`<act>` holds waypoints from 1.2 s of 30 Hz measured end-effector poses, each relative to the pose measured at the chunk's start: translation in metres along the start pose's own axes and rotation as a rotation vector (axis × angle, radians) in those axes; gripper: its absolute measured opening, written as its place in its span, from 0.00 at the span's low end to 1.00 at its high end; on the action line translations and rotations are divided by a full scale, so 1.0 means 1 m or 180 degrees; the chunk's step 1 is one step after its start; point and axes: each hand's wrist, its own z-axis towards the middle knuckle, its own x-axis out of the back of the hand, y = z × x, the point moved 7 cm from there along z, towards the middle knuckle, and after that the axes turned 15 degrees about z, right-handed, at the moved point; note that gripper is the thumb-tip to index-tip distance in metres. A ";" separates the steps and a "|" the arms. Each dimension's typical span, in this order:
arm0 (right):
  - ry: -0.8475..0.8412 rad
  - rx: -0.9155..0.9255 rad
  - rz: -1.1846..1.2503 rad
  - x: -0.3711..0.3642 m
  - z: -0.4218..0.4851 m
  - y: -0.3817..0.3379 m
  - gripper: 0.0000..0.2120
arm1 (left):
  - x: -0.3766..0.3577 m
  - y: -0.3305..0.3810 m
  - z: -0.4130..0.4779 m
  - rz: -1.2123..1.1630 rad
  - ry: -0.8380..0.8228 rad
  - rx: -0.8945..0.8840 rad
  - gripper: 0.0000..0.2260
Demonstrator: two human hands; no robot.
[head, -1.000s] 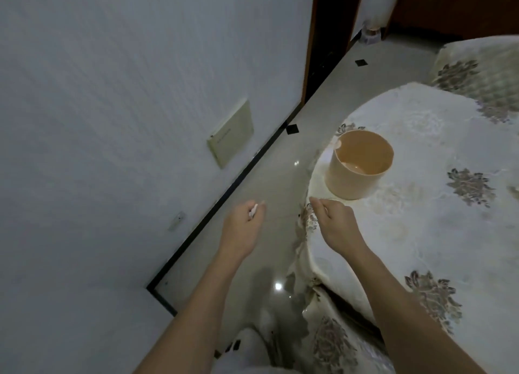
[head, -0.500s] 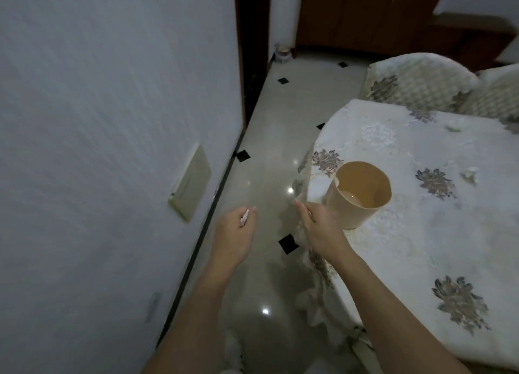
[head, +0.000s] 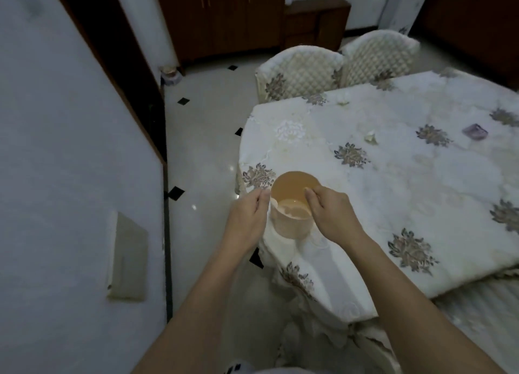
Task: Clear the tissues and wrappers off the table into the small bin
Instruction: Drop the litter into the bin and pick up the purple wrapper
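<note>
The small peach bin stands near the table's left edge on the floral cloth. My left hand is at the bin's left rim, pinching a small white tissue that hangs just over the rim. My right hand has its fingers curled on the right rim. Something pale lies at the bottom of the bin. Further out on the table are a crumpled tissue, a second tissue near the far edge, and a purple wrapper.
Two quilted chairs stand against the table's far side. A white wall with a beige panel runs along the left, with a strip of tiled floor between wall and table. Dark wooden cabinets stand at the back.
My view has swung from the wall to the table. Both hands moved forward to the bin's rim; the left carried its small tissue over the rim.
</note>
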 end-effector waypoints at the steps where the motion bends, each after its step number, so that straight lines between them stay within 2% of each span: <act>1: 0.0021 -0.0030 0.0008 0.004 0.005 0.003 0.20 | -0.006 0.006 0.008 0.0090 -0.0051 -0.0083 0.18; 5: -0.0052 -0.0144 -0.0081 0.010 0.028 0.014 0.15 | -0.034 0.021 0.038 0.0646 -0.0216 -0.0367 0.15; 10: -0.0161 -0.0156 -0.0361 0.012 0.055 0.031 0.10 | -0.060 0.026 0.065 0.1259 -0.0241 -0.0644 0.12; 14: -0.0257 -0.0263 -0.0272 0.012 0.066 0.048 0.06 | -0.075 0.027 0.078 0.1511 -0.0156 -0.0773 0.12; 18: -0.0514 -0.0263 -0.0184 0.006 0.077 0.056 0.13 | -0.084 0.027 0.096 0.1597 -0.0181 -0.0749 0.04; 19: -0.0531 -0.0245 -0.0133 0.005 0.078 0.055 0.15 | -0.085 0.026 0.098 0.1605 -0.0238 -0.0756 0.04; 23: -0.0575 -0.0160 0.0055 0.002 0.074 0.057 0.23 | -0.085 0.024 0.096 0.1461 -0.0474 -0.0772 0.17; 25: -0.0471 -0.0133 0.0059 0.005 0.070 0.060 0.24 | -0.083 0.023 0.092 0.1422 -0.0515 -0.0761 0.20; 28: -0.0042 -0.0105 0.0104 0.019 0.061 0.067 0.21 | -0.080 0.016 0.084 0.1514 -0.0540 -0.0692 0.25; 31: 0.0177 -0.0116 -0.0060 0.032 0.046 0.086 0.20 | -0.080 0.017 0.072 0.1586 -0.0485 -0.0789 0.25; 36: 0.0028 -0.0577 -0.0469 0.037 0.008 0.132 0.22 | -0.097 0.048 0.045 0.1457 -0.0443 -0.1253 0.22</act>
